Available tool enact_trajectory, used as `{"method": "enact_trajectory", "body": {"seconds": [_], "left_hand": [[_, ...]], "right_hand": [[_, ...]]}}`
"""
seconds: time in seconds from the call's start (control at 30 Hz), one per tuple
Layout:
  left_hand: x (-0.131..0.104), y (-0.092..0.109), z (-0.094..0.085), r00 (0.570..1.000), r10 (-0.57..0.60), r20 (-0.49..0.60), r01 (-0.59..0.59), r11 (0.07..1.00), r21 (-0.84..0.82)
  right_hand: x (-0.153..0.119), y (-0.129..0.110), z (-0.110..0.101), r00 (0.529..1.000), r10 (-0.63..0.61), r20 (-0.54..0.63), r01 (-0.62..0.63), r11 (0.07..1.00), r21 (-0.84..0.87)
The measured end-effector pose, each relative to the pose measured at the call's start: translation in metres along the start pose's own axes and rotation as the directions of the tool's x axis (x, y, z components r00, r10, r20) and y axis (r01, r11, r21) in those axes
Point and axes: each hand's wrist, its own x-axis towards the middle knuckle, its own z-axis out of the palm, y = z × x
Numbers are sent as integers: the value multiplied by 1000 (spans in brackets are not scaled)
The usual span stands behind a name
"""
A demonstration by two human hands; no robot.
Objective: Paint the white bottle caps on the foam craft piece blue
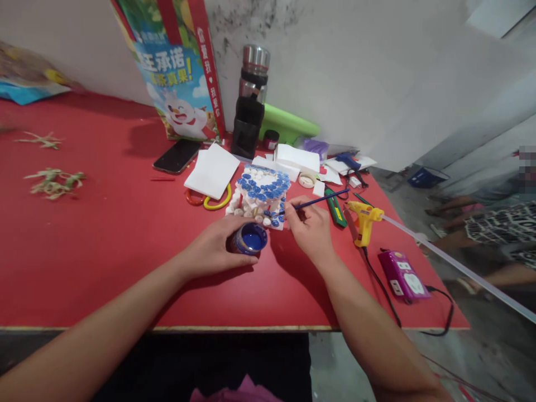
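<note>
My left hand (218, 245) is wrapped round a small jar of blue paint (253, 241), its open mouth facing up. Between the thumb and fingers of my right hand (309, 226) is a thin dark-blue paintbrush (320, 199). The brush tip points left, at the lower front of a small white model (251, 204) covered in round pieces. Many rounds on its top are blue, as are a few at the front right; others at the front stay white or beige. Whether the tip touches a piece I cannot tell.
On the red table (125, 268) are scissors (218, 201) under white sheets (213, 170), a phone (176, 156), a bottle (250, 106) and a green cutter knife (335, 206). A yellow glue gun (363, 220) and purple power socket (404, 276) trail cords at right. Another person's leg (494, 273) shows beyond.
</note>
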Motion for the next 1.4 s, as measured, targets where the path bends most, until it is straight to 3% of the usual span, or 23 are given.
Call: {"method": "enact_trajectory", "body": {"seconds": [0.23, 0.43, 0.6, 0.83, 1.0, 1.17, 1.4], "left_hand": [[0, -1, 0, 1000, 9, -4, -9, 1000, -4], [0, -3, 0, 1000, 13, 1, -13, 1000, 4], [-2, -3, 0, 1000, -5, -18, 5, 1000, 18], [-3, -2, 1, 997, 66, -50, -66, 998, 6], [-3, -2, 2, 992, 113, -63, -111, 993, 41], [-3, -6, 2, 992, 115, -54, -113, 993, 35], [-3, -9, 2, 989, 139, -60, -137, 990, 28]], "right_hand": [[0, 1, 1, 998, 55, 37, -58, 995, 85], [4, 5, -5, 994, 84, -75, -80, 996, 50], [8, 1, -13, 977, 176, -121, -134, 947, 291], [5, -12, -15, 984, 174, -24, -134, 833, 536], [-4, -21, -8, 992, 93, 87, -125, 832, 541], [-8, -25, -2, 988, 17, 152, -82, 897, 434], [-11, -20, 4, 980, 1, 197, -69, 939, 336]]}}
